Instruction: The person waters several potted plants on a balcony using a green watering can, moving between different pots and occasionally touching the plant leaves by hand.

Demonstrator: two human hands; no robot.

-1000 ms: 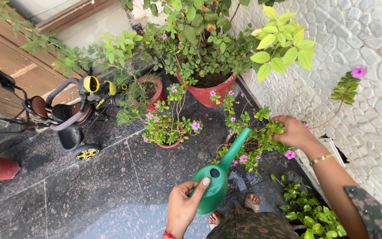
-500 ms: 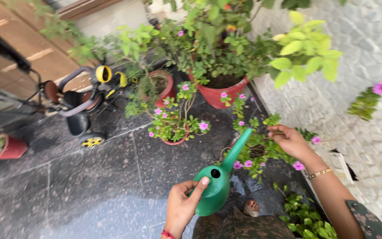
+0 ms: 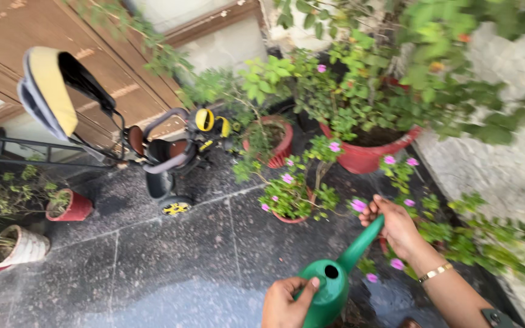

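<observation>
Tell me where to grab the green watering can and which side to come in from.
Take the green watering can at the rear of its round body, on the side away from the spout, coming in from the near side. The left hand already grips there. The long spout slants up and away toward the pink-flowered plant, with the right hand against its tip, so that end probably steers better than it carries.

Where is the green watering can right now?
The green plastic watering can is at the bottom centre of the head view, gripped by the left hand, its spout beside the right hand near the pink flowers.

Left hand (image 3: 287, 302) on green watering can (image 3: 330, 290), right hand (image 3: 396, 226) among pink-flowered plants (image 3: 445, 234).
</observation>
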